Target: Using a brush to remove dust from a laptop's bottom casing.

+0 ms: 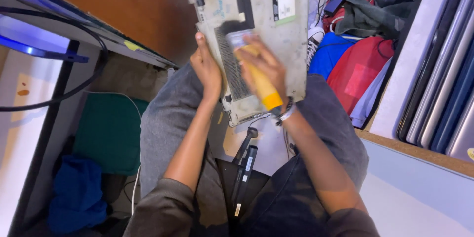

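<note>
- While the person sits with knees apart, the right hand (264, 61) is clenched around a brush (249, 61) with a yellow handle, its dark bristles lying on the laptop base (276, 34).
- The left hand (207, 69) grasps the left edge of the base, thumb on the underside, fingers hidden behind.
- The base is held upright-tilted above the lap, underside facing the camera; it is grey and dusty, with a long vent grille just left of the brush and pale stickers above the brush.
- A bracelet (284, 111) sits on the right wrist, just below the base's lower edge.
- Below the base, between the knees, a slim black battery (245, 173) lies on the floor.
- Left of the base, a worktop (64, 24) edge carries a black cable (74, 89); under it are a green pad (106, 131) and a blue cloth (76, 195).
- Right of the base lie red and blue bags (358, 66).
- Further right, a shelf (419, 150) holds a row of closed laptops (447, 84) standing on edge.
</note>
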